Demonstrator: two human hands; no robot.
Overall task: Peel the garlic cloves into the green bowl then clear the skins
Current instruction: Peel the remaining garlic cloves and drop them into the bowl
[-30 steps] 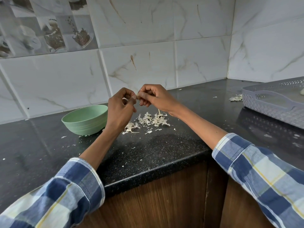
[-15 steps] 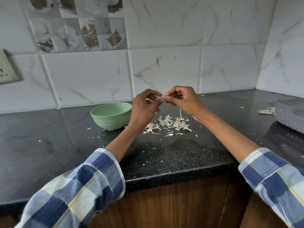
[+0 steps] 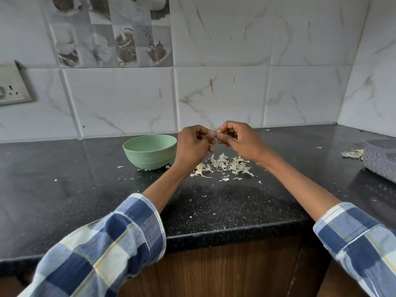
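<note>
peeling underway | left hand (image 3: 192, 146) and right hand (image 3: 237, 140) pinch one garlic clove (image 3: 215, 133) above counter | skins (image 3: 225, 165) piled beside green bowl (image 3: 150, 152) (contents hidden) | clearing not yet begun

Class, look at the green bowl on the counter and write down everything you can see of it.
The green bowl is pale mint green, round and deep, with a smooth matte look like plastic and faint ridges round its lower wall. It stands upright on the black speckled countertop, near the tiled wall, just left of the left hand, which does not clearly touch it. The visible inner wall looks bare; the bottom is hidden. A few garlic skin scraps lie by its base.
</note>
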